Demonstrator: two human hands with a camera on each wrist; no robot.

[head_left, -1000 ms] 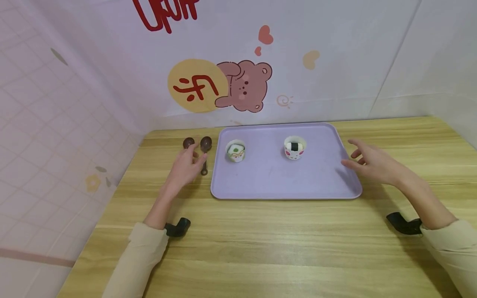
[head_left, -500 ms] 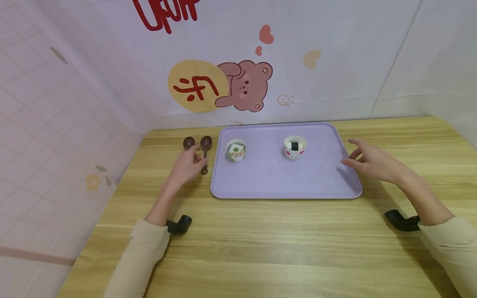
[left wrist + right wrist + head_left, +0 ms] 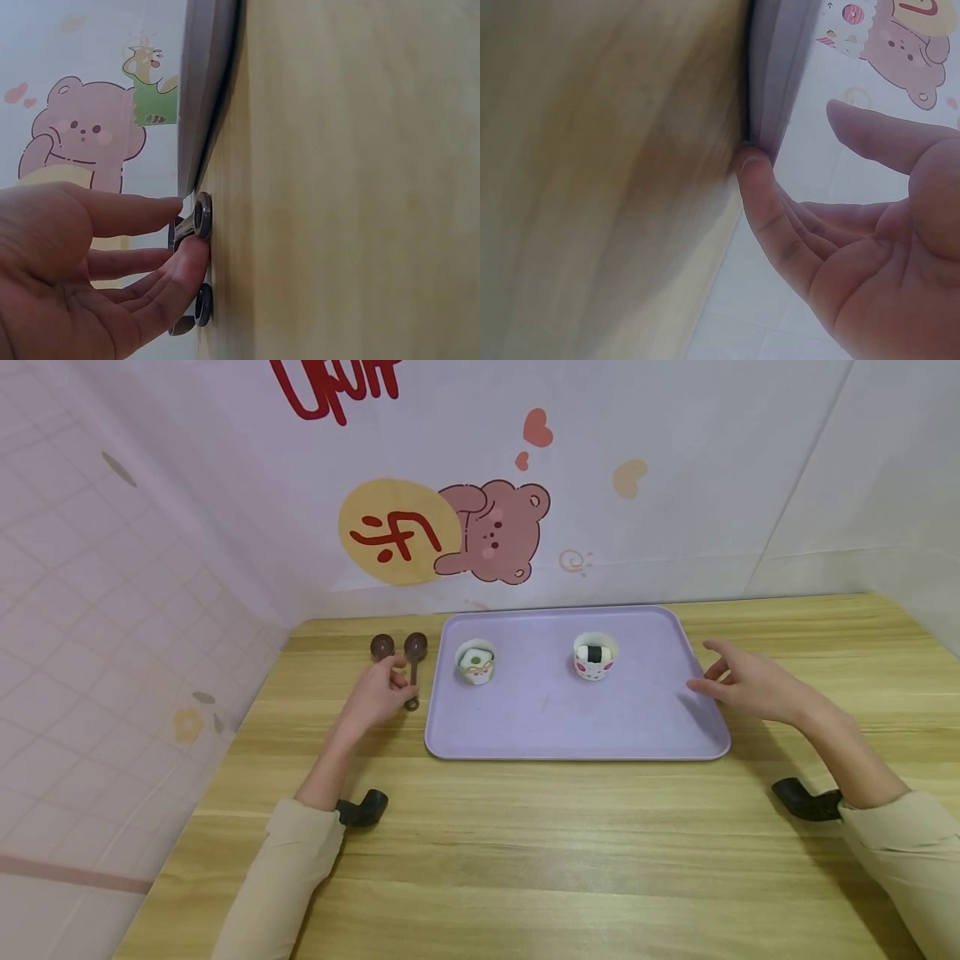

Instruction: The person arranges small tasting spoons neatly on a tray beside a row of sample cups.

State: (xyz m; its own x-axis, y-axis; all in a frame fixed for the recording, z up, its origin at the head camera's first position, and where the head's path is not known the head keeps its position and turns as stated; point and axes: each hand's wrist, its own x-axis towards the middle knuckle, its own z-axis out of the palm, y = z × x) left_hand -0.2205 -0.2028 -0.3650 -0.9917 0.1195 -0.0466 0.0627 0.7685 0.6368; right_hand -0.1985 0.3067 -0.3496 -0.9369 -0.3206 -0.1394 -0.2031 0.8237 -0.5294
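In the head view my left hand [image 3: 378, 693] is at the handle of the right-hand brown measuring spoon [image 3: 416, 647], left of the lilac tray [image 3: 570, 731]. The left wrist view shows thumb and fingers on either side of that handle, near its ring end [image 3: 202, 215]; the spoon lies on the table. A second brown measuring spoon [image 3: 382, 647] lies beside it, partly hidden by the hand. At the tray's right edge is my right hand [image 3: 753, 687], holding nothing. One of its fingertips [image 3: 751, 161] touches or nearly touches the tray's underside edge; the thumb stands apart.
On the tray stand two small patterned cups: one [image 3: 478, 676] with a white and green piece, another [image 3: 593, 671] with a white piece banded in black. The wooden table [image 3: 555, 852] meets a decorated wall [image 3: 675, 527] behind the tray.
The left thumb has come down along the right-hand spoon's handle, toward its ring end. The right hand, the tray and the cups stay in place.
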